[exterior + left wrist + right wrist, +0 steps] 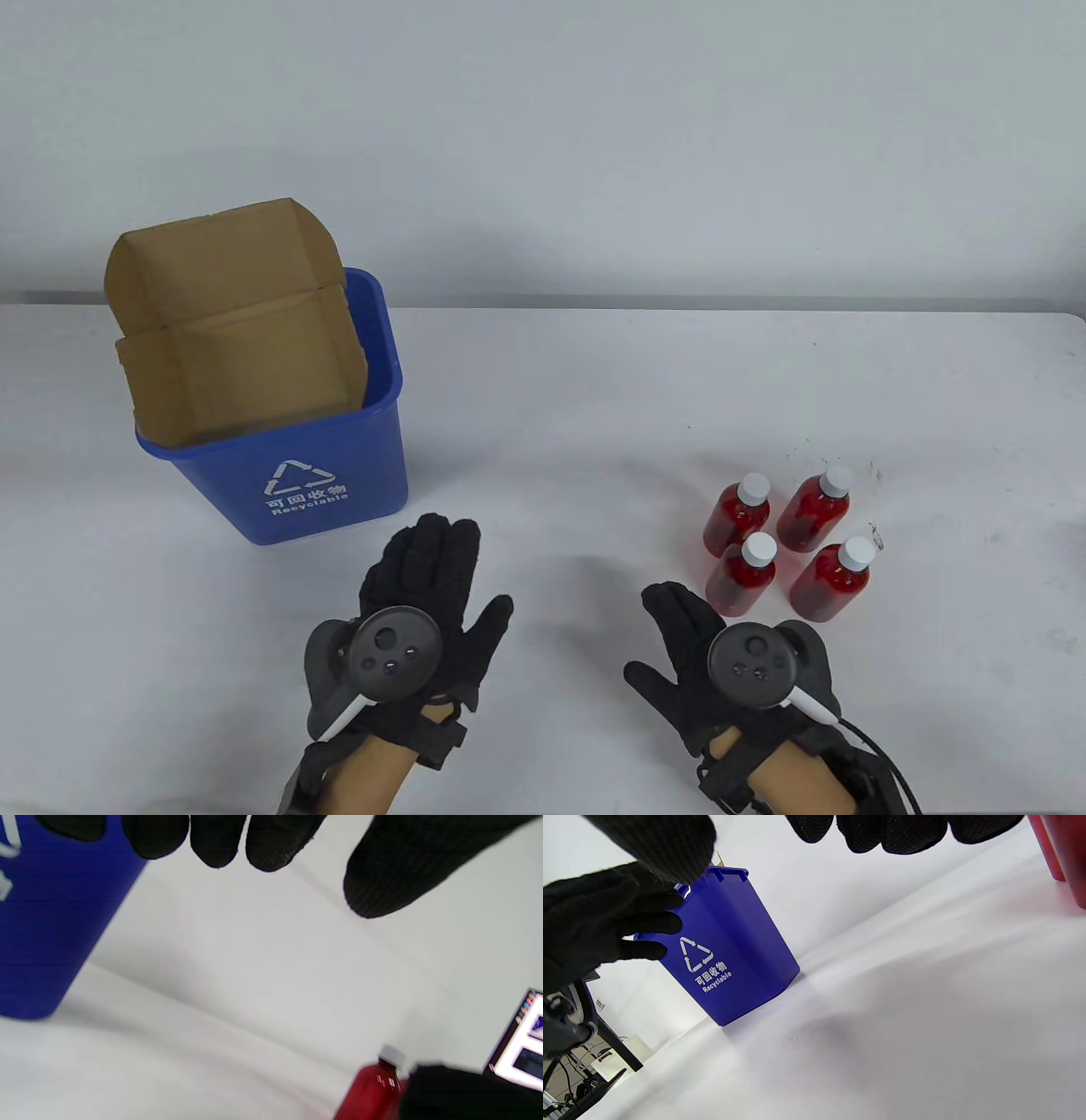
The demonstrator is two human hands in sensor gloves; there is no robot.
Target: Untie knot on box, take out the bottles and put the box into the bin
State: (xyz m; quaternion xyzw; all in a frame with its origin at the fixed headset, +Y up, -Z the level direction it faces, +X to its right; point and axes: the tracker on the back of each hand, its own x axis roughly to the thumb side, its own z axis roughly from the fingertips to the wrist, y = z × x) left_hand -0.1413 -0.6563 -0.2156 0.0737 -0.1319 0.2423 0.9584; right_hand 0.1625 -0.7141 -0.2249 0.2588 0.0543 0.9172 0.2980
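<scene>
Two gloved hands hover low over a white counter (543, 424), each with a round tracker strapped to its back. The left hand (433, 611) is spread flat, fingers straight and thumb angled out to its right, holding nothing. The right hand (713, 645) is likewise loose and empty, fingers extended forward and thumb splayed toward the left hand.

Just ahead of the left hand's fingertips and slightly to its left stands a blue recycling bin (331, 484), its white triangle symbol and "Recyclable" lettering facing the person. The brown cardboard box (237, 340) sits upright inside the bin, its flaps open and its upper half rising well above the rim; no string or knot can be made out on it from the table view.

Ahead of the right hand and a little to its right, four bottles (785, 543) of red liquid with white caps stand in a tight two-by-two cluster on the counter, the nearest one just beyond that hand's fingers without touching them.

In the left wrist view, the fingertips (216, 840) hang clear of the bin wall, with one red bottle low at the right, partly hidden by what appears to be the other glove. The right wrist view shows the bin well apart from the right hand, beyond the left hand.
</scene>
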